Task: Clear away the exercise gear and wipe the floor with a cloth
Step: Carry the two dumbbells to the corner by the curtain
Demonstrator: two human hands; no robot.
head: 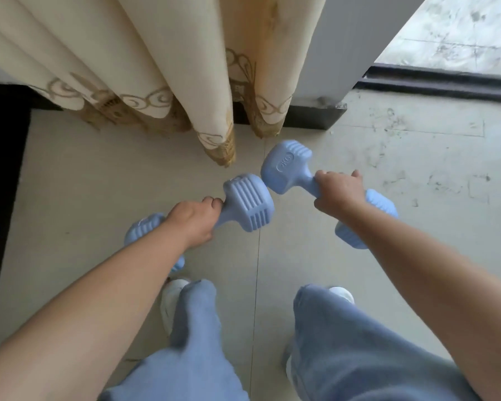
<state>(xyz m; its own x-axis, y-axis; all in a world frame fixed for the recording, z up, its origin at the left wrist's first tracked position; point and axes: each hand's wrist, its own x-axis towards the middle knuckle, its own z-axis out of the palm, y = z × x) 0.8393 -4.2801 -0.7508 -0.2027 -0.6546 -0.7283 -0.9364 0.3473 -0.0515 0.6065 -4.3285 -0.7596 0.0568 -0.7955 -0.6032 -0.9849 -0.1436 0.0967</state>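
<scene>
The right-hand dumbbell [287, 166] bears an oval stamp on its end that seems to read "2KG".

Pale tiled floor [99, 180], scuffed and smudged toward the right, meeting cream pleated curtains [133, 62] with a gold scroll-patterned hem, a grey-white wall corner [344, 50] with dark skirting, a dark sliding-door track [446, 79], and daylight on the ground outside.

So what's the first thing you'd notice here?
Two light blue dumbbells, held out over the pale tiled floor: the left hand grips the left dumbbell, the right hand grips the right dumbbell. Just beyond them hangs a cream curtain with a gold patterned hem.
</scene>
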